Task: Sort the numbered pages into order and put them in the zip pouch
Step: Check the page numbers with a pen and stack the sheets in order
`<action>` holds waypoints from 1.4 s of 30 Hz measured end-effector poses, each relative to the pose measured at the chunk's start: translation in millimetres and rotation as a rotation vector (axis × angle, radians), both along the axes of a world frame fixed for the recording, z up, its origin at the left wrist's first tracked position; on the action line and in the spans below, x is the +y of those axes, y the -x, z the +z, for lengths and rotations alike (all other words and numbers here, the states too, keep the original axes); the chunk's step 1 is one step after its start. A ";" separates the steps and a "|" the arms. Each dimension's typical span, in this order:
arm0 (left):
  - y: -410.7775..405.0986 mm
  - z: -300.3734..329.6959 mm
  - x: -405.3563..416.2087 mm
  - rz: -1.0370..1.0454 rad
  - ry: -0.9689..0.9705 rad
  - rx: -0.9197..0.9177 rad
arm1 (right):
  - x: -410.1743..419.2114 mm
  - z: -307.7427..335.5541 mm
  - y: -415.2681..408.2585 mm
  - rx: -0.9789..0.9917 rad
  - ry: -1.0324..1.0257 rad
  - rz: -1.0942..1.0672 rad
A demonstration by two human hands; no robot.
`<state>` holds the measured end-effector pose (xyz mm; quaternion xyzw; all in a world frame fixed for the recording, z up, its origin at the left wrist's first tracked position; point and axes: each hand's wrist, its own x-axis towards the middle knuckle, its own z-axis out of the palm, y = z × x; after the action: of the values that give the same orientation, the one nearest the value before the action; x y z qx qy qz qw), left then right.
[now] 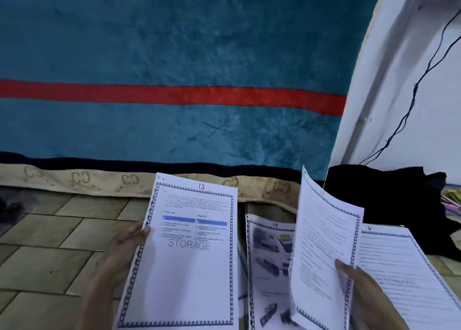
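Down by the tiled floor (45,259), my left hand (119,257) is pinching page 12 (184,254) by its left edge, thumb on the front. My right hand (366,294) has page 11 (324,254) gripped, held up and curling. Page 14 (269,259) lies flat between them, page 6 (404,267) off to the right. Behind it all hangs a teal blanket (174,42) with a red stripe.

Left hand (124,249) raised, thumb pinching, right hand (361,287) raised, thumb pressing forward
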<state>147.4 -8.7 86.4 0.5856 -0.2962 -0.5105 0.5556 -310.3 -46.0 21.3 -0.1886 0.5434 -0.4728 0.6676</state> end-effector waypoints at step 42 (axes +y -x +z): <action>145.9 -55.9 -32.9 -0.317 -0.232 0.298 | 10.3 19.2 -60.5 0.305 0.257 0.275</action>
<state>1.5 -41.6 30.5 0.5101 -0.2385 -0.7026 0.4352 -249.8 -35.8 40.6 -0.4135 0.5425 -0.4086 0.6064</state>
